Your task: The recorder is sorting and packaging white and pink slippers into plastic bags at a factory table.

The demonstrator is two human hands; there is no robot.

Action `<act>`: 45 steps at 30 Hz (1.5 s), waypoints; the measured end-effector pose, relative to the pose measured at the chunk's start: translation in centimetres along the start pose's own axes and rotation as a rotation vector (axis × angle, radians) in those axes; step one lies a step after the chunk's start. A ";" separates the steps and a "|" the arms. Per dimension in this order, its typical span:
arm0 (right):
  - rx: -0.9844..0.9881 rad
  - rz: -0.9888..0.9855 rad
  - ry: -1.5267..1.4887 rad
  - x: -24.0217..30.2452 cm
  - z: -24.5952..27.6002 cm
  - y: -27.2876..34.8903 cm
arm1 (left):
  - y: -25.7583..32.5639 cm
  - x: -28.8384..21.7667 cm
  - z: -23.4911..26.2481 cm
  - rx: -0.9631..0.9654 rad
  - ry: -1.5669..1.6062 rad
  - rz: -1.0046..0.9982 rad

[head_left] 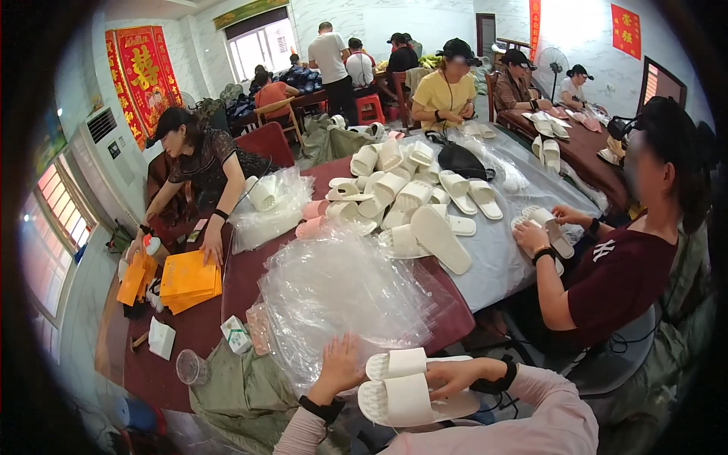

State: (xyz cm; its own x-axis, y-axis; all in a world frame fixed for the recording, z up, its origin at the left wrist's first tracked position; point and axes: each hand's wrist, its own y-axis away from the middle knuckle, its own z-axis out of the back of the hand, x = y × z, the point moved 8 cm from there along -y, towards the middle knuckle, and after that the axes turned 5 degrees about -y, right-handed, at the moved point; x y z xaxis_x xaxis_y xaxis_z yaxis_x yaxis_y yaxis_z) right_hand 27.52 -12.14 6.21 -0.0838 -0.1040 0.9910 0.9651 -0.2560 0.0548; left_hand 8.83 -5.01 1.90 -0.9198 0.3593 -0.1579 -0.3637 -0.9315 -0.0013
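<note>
At the near table edge my left hand lies with its fingers stretched out on a wide pile of clear plastic bags. Close to my body, my right hand grips a pair of white slippers, its fingers bent over the insole just behind the straps. The two slippers sit side by side, toes pointing left. Part of the far one is hidden by my hand. Past the bags is a large heap of white slippers, with a few pink ones at its left side.
On the left a co-worker handles orange packets. A clear plastic cup and a small white box stand near green cloth. Another person at right holds white slippers. More clear bags lie far left.
</note>
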 end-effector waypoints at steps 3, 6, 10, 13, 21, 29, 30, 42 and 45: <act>-0.013 0.063 0.178 -0.4 -0.1 -0.3 | -0.1 -0.2 -0.6 0.008 -0.119 -0.025; 0.001 0.042 0.209 -1.2 -0.7 -0.6 | 0.0 -0.3 -1.3 -0.075 -0.164 -0.093; -0.058 -0.054 0.370 -2.0 -0.2 -1.0 | 0.1 -0.2 0.3 -0.130 -0.084 -0.113; -0.172 -0.113 0.599 -0.7 1.2 -0.8 | -0.1 -0.4 2.4 -0.177 -0.021 -0.115; -0.328 0.099 0.732 2.3 2.3 -1.1 | 0.6 -2.1 7.1 -0.328 0.099 -0.183; -0.423 -0.067 0.754 0.6 3.3 -0.9 | 0.7 -2.1 8.6 -0.233 0.199 -0.025; -0.488 -0.049 0.801 0.7 3.5 -0.7 | 0.7 -1.9 8.4 -0.234 0.196 -0.026; -0.682 0.045 1.174 2.3 2.6 -2.4 | -0.1 -5.3 6.2 -0.275 0.024 -0.117; -0.710 0.066 1.204 2.3 2.6 -2.5 | -0.1 -6.0 5.9 -0.268 -0.025 -0.158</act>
State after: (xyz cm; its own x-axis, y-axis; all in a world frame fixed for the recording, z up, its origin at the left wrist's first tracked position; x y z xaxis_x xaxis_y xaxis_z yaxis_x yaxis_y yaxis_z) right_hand 25.58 -9.26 8.67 -0.5522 -0.7929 0.2576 0.6757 -0.6067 -0.4188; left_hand 13.54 -6.76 8.72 -0.8597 0.4987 -0.1107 -0.4532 -0.8446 -0.2852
